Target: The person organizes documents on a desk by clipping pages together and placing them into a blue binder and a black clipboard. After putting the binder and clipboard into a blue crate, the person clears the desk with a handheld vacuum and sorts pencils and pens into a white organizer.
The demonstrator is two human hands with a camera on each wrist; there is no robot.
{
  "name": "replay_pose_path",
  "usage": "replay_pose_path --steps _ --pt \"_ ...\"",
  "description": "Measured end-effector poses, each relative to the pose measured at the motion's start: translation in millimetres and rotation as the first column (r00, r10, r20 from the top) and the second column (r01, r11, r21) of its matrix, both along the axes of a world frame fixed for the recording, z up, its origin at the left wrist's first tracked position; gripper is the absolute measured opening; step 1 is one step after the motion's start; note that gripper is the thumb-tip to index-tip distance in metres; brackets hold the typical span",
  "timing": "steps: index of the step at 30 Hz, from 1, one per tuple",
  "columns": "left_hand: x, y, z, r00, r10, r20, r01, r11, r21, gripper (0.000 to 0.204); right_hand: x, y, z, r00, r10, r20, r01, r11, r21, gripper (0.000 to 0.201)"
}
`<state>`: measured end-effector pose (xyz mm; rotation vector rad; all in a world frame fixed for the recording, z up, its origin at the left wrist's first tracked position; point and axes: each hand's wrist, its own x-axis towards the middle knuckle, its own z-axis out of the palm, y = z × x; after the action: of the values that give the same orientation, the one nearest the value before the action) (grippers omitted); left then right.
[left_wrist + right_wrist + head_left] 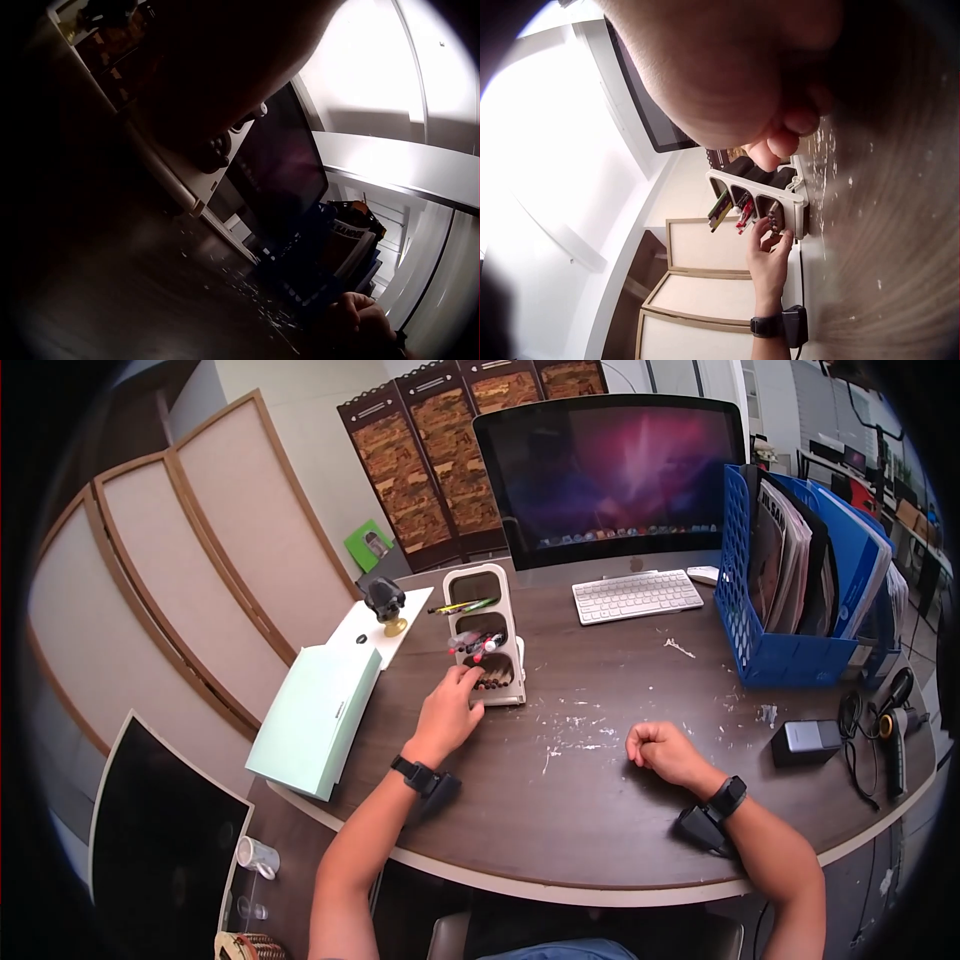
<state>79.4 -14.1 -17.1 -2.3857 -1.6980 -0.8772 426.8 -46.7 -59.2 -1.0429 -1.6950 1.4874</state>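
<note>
A white desk organizer (511,622) with three dark compartments stands on the desk, left of centre. My left hand (448,708) is at its nearest compartment, fingertips by the rim and the thumb spread apart from them. Several brown-ended sticks (495,682) sit in that compartment. Red and grey pens (474,645) fill the middle one, and green and yellow pencils (466,606) lean out of the farthest. On the desk to the right rests my right hand (664,752), its fingers loosely curled around nothing. The left wrist view is dark, with the fingertips mostly hidden.
White scraps (570,730) litter the desk beside the organizer. A mint green box (318,715) lies to the left. Behind are a keyboard (638,597) and a monitor (620,480). A blue file rack (795,660) and a dark grey block (806,742) stand right.
</note>
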Motion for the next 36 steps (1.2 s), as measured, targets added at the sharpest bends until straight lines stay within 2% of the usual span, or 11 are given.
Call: replay_pose_path --steps 2,6,12,17,20,23,24,26,30,32,36 --pt "-2 10 -6 0.995 0.001 -0.101 0.008 0.996 0.090 0.027 1 -1 1 1.000 -0.003 0.007 0.003 1.000 0.005 0.022" --pt "-3 12 -2 0.989 -0.020 -0.143 0.043 0.986 0.160 0.022 2 -2 4 1.000 -0.013 0.016 0.013 1.000 -0.006 0.019" --pt "-4 -33 16 0.993 -0.062 -0.099 0.091 0.946 0.312 0.021 1 -1 -1 1.000 -0.003 -0.001 0.003 1.000 0.004 0.021" --pt "16 -73 18 0.987 -0.092 -0.134 0.134 0.927 0.350 0.022 0 0 -3 1.000 0.004 -0.016 -0.004 1.000 -0.011 0.022" --pt "42 -85 14 0.965 -0.222 -0.138 0.252 0.927 0.276 0.021 -1 -2 0 0.998 -0.009 0.060 0.007 1.000 0.019 0.019" --pt "55 -83 0 0.905 -0.402 -0.143 0.398 0.916 -0.053 0.021 -2 -3 0 0.998 -0.004 0.068 0.001 0.999 0.037 0.020" --pt "56 -83 -5 0.904 -0.405 -0.139 0.401 0.914 -0.051 0.021 -3 -5 1 0.997 -0.007 0.073 0.005 0.999 0.036 0.020" --pt "59 -81 -12 0.855 -0.503 -0.128 0.470 0.854 -0.222 0.022 -5 -7 2 0.999 -0.011 0.036 0.007 0.996 0.092 0.020" --pt "55 -87 11 0.870 -0.493 0.008 0.455 0.797 -0.399 0.025 -6 -8 -2 0.998 -0.008 0.066 0.000 0.992 0.125 0.021" --pt "49 -84 14 0.904 -0.421 0.069 0.397 0.772 -0.496 0.026 -5 -7 -2 0.992 0.018 0.122 -0.034 0.990 0.134 0.022" --pt "36 -75 4 0.920 -0.370 0.129 0.386 0.795 -0.469 0.024 -6 -8 0 0.987 0.022 0.161 -0.046 0.988 0.145 0.023"
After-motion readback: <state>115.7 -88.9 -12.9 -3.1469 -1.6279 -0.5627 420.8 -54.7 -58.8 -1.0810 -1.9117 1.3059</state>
